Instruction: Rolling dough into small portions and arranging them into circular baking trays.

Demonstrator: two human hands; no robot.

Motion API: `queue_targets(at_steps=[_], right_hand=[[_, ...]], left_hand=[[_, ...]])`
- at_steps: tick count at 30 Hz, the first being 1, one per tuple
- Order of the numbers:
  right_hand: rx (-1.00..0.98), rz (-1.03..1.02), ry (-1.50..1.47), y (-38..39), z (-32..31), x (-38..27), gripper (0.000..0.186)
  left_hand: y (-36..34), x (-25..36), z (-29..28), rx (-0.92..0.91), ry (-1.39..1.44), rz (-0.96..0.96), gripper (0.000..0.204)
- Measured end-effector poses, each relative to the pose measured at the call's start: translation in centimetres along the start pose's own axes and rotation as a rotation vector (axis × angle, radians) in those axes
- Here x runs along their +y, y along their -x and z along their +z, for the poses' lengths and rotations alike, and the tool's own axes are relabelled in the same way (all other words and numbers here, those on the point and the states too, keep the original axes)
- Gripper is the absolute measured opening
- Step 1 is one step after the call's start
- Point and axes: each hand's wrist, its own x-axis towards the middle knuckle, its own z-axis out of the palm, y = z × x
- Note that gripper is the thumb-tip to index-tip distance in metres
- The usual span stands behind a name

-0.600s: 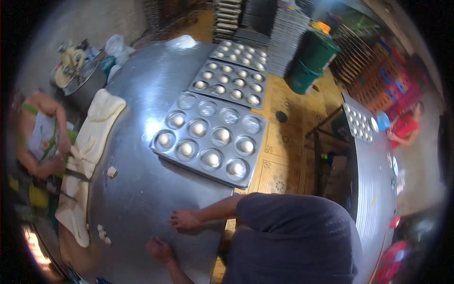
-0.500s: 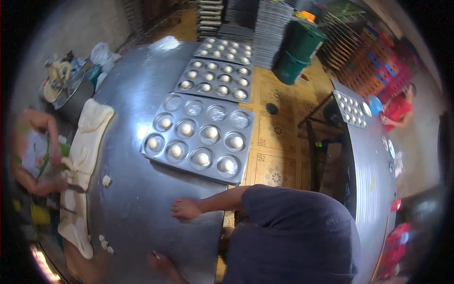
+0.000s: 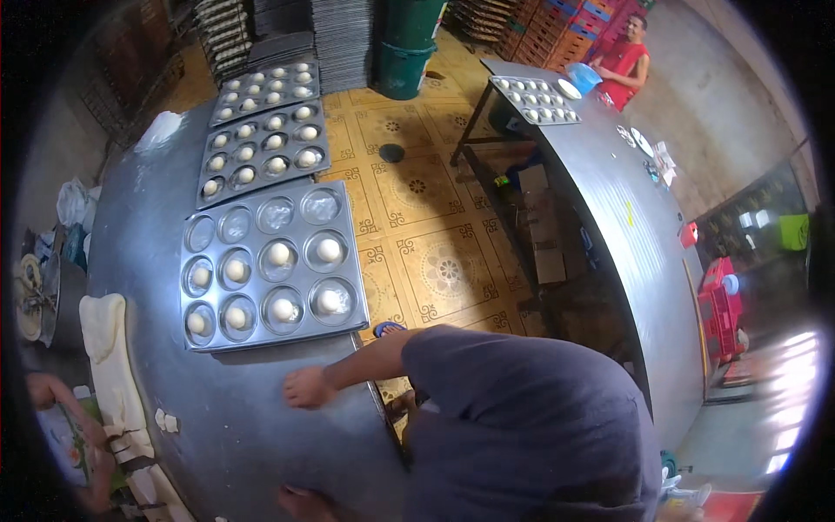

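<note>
My right hand [image 3: 309, 389] rests knuckles up on the grey metal table [image 3: 230, 435], near the close edge of a baking tray [image 3: 196, 343]. Its fingers are curled under, and whatever lies beneath them is hidden. Low in the view, my left hand [image 3: 304, 503] is smeared and partly cut off by the frame, so its fingers do not show clearly. The tray has round hollows; its two nearer rows carry white dough balls [image 3: 283, 310], while the far row has none. Small cut dough pieces [image 3: 166, 421] lie left of my right hand.
A long dough slab [image 3: 117, 383] runs along the left table edge, beside a co-worker's arms [image 3: 83, 426]. Two more filled trays [image 3: 265, 143] continue behind. Across the tiled floor [image 3: 444, 270] stands another table [image 3: 600, 191], with a person in red [image 3: 624, 70] behind it.
The view has swung to the right, so the trays and dough slab sit further left and more of the other table shows. My right hand stays curled on the table.
</note>
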Motion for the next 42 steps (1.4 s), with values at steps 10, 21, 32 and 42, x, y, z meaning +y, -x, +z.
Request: queue_targets(at_steps=[10,21,32,42], right_hand=[[0.111,0.011,-0.039,0.9,0.4,-5.4,0.018],[-0.017,0.139,-0.047,4.5,-0.9,-6.4,0.017],[-0.076,0.009,-0.055,7.4,-2.7,-2.5,0.017],[-0.048,-0.091,-0.206,-1.8,-1.3,-2.7,0.022]], left_hand=[[-1.6,10.5,-0.8,0.112,0.019,0.354,0.025],[4.9,6.8,2.1,0.128,-0.044,0.118,0.026],[8.9,5.4,-1.9,0.051,0.177,-0.198,0.023],[0.3,6.6,-5.5,-0.024,0.225,0.003,0.041]])
